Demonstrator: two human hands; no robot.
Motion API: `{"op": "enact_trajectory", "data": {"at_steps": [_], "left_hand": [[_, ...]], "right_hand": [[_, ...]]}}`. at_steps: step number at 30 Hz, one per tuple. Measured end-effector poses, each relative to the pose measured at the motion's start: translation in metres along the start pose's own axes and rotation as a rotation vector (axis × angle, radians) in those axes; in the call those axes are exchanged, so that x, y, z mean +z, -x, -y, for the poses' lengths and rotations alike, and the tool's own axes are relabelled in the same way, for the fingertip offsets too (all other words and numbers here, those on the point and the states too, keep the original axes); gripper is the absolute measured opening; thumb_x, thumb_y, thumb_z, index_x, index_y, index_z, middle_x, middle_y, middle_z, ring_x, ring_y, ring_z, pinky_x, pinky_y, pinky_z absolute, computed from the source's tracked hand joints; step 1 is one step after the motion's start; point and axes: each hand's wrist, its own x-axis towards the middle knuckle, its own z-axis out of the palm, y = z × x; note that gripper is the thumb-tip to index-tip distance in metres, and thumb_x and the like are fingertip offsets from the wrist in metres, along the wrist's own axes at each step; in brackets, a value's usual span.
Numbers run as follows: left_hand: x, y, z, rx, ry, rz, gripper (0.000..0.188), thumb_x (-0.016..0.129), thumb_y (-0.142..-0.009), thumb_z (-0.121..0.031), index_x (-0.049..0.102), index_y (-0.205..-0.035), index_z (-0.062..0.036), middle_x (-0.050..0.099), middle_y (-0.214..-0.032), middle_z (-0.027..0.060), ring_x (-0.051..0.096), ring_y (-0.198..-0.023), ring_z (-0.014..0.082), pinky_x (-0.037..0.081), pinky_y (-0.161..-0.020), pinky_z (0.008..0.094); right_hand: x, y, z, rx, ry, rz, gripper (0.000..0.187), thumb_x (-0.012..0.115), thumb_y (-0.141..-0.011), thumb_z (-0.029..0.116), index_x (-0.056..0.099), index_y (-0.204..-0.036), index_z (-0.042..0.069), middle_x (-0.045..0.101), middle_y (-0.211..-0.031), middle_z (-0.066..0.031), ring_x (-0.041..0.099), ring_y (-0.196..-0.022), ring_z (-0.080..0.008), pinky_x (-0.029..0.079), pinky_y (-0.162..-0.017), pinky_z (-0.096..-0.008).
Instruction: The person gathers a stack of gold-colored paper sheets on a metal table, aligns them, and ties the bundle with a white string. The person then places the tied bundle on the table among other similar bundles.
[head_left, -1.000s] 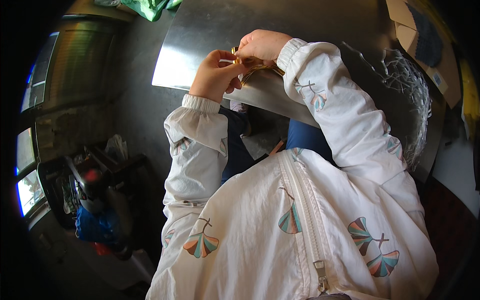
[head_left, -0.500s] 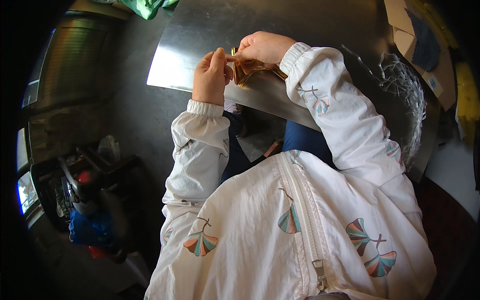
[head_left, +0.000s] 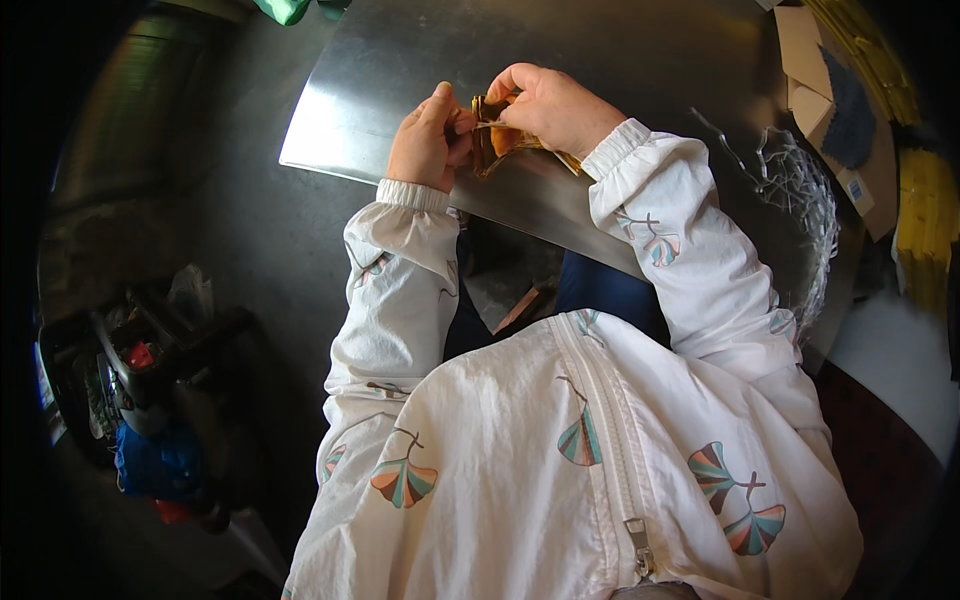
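A shiny, folded golden foil piece (head_left: pixel 488 150) is held just over the front edge of the metal table. My right hand (head_left: pixel 562 108) grips it from the right, thumb and index finger curled at its top and the other fingers folded against it. At its left side, my left hand (head_left: pixel 425 140) is closed with the thumb pointing up, pinching a thin pale strip (head_left: pixel 490 124) that runs across the foil. The fingertips of both hands partly hide the strip's ends.
A bundle of clear, thin strips (head_left: pixel 805 185) lies at the table's right side. Beyond it are a cardboard box (head_left: pixel 805 95), a dark cloth (head_left: pixel 848 110) and yellow bundles (head_left: pixel 925 210). The metal tabletop (head_left: pixel 430 45) has a sharp-looking left corner. Dark clutter with a blue bag (head_left: pixel 155 460) stands lower left.
My right hand has turned and shifted slightly right, its thumb and index finger now more curled at the foil's top. The pale strip now shows across the foil. My left hand stays close beside it.
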Motion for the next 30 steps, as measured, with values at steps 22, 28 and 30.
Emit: {"op": "enact_trajectory", "data": {"at_steps": [22,28,30], "left_hand": [[0.018,0.009,-0.004,0.759,-1.317,0.188,0.01,0.055,-0.083,-0.012,0.056,-0.081,-0.0021,0.06,-0.075,0.0153,0.059,-0.07,0.034,0.049,-0.062,0.0397],[0.025,0.009,0.003,0.713,-1.316,0.111,0.013,0.054,-0.086,-0.018,0.06,-0.082,-0.0068,0.062,-0.079,0.0135,0.061,-0.071,0.034,0.051,-0.063,0.0405],[0.026,0.009,0.005,0.71,-1.32,0.124,0.013,0.054,-0.087,-0.018,0.06,-0.083,-0.0069,0.062,-0.079,0.0137,0.061,-0.071,0.0343,0.051,-0.063,0.0405]], "right_hand": [[-0.011,0.012,0.011,0.181,-0.45,0.041,0.021,0.048,-0.085,0.005,0.046,-0.106,0.0,0.046,-0.073,-0.0008,0.034,-0.054,-0.002,0.025,-0.041,-0.0187],[-0.009,0.016,0.008,0.086,-0.408,0.04,0.021,0.05,-0.09,0.009,0.045,-0.11,0.001,0.045,-0.072,0.0006,0.034,-0.054,-0.0026,0.026,-0.042,-0.0185],[-0.009,0.018,0.01,0.049,-0.377,0.023,0.021,0.049,-0.092,0.01,0.046,-0.11,0.001,0.044,-0.071,0.0012,0.034,-0.054,-0.0029,0.028,-0.044,-0.0183]]}}
